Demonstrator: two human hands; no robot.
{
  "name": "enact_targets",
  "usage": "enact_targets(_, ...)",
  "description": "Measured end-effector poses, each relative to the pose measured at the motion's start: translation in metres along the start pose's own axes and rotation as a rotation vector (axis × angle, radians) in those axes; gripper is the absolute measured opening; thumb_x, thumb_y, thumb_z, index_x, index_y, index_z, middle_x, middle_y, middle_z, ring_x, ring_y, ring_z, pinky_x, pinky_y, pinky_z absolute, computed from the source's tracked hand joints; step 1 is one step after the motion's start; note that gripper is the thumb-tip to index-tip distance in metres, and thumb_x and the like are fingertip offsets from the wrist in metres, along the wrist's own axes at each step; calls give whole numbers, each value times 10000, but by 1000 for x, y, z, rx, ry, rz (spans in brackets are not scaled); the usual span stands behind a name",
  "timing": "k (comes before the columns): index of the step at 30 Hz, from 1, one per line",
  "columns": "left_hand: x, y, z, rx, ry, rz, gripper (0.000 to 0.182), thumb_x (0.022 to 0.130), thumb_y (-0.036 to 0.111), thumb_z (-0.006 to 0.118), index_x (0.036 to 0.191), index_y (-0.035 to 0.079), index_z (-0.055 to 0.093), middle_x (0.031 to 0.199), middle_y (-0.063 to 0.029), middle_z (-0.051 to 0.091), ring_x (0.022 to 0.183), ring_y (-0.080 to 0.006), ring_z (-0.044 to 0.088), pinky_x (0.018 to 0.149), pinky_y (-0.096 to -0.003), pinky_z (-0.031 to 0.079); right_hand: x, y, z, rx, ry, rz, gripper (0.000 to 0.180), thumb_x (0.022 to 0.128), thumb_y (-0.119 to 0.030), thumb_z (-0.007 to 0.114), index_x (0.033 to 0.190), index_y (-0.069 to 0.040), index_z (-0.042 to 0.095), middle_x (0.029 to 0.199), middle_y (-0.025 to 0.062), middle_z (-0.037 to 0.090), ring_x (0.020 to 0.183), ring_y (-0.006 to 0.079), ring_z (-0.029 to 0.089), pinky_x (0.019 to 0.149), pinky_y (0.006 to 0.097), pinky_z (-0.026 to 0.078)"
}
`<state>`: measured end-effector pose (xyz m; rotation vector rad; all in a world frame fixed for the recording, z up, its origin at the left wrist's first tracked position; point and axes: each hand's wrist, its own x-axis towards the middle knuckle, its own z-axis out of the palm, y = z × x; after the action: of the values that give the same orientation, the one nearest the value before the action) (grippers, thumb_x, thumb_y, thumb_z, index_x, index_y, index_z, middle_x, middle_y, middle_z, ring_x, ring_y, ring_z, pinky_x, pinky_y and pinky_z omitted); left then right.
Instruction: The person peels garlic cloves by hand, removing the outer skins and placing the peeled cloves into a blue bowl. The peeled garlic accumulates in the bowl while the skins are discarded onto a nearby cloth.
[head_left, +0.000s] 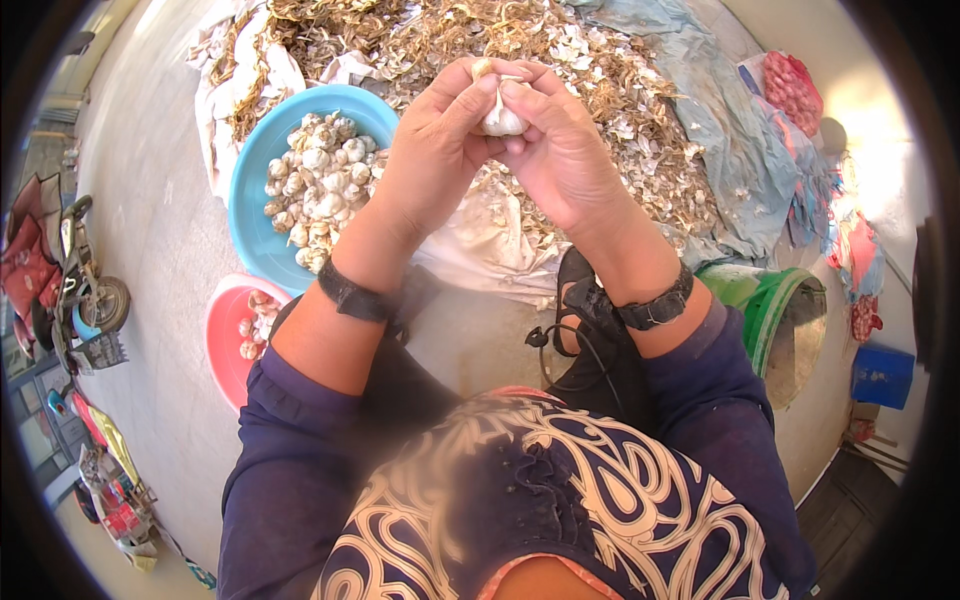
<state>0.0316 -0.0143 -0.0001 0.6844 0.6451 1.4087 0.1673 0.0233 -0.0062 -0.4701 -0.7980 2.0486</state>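
A white garlic bulb (504, 120) with a short stem is held between both my hands, above a heap of dry garlic skins. My left hand (448, 127) grips it from the left, thumb on the bulb near the stem. From the other side my right hand (566, 142) holds the bulb with its thumb and fingers. Parts of the bulb are hidden behind the fingers. To the left of my left hand, a blue plastic basin (251, 202) contains many garlic bulbs (322, 180). A smaller pink basin (223, 352) with some garlic bulbs sits nearer my body.
Dry skins and stalks (630, 112) are heaped on cloth sheeting (739, 135). A green bucket (765, 300) lies tipped by my right elbow. Red mesh sacks (793, 94) and a blue box (883, 375) stand at the right. A motorbike (82, 292) is parked at far left.
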Motion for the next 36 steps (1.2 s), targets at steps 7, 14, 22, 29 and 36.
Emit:
enact_targets(7, 4, -5, -3, 46, 153, -43, 206, 1021, 204, 537, 1100, 24, 598, 935, -54, 656, 776, -146, 651, 672, -245, 536, 5, 13, 0, 41, 74, 56, 300, 941, -250, 683, 1130, -62, 545, 966, -8, 582, 793, 45, 489, 681, 209, 421)
enact_targets(14, 7, -4, -10, 271, 148, -78, 317, 1052, 252, 469, 1304, 67, 525, 1039, -57, 633, 861, -135, 613, 685, -280, 520, 8, 14, 1, -270, 50, 29, 348, 930, -309, 703, 1120, -55, 563, 906, -17, 594, 759, 36, 509, 627, 207, 405)
enact_targets(22, 11, -11, -12, 250, 46, -74, 376, 1078, 316, 398, 1346, 71, 492, 1095, -50, 608, 898, -130, 587, 715, -286, 499, 8, 9, -5, -248, 100, -6, 276, 948, -295, 682, 1127, -93, 622, 927, -33, 635, 786, 46, 569, 628, 210, 426)
enact_targets(29, 15, -7, -11, 190, -36, -144, 353, 1013, 285, 560, 1269, 43, 528, 1058, -51, 620, 865, -118, 616, 688, -234, 501, 9, -4, -18, -174, 63, 66, 242, 968, -266, 650, 1102, -65, 636, 932, -5, 645, 780, 80, 603, 624, 254, 503)
enact_targets(36, 12, -3, -3, 450, 21, -87, 464, 840, 199, 787, 1199, 31, 546, 1009, -33, 634, 872, -103, 618, 722, -236, 520, 9, -7, -23, -64, 103, 74, 223, 996, -230, 601, 1081, -24, 610, 994, 58, 646, 840, 148, 624, 717, 315, 551)
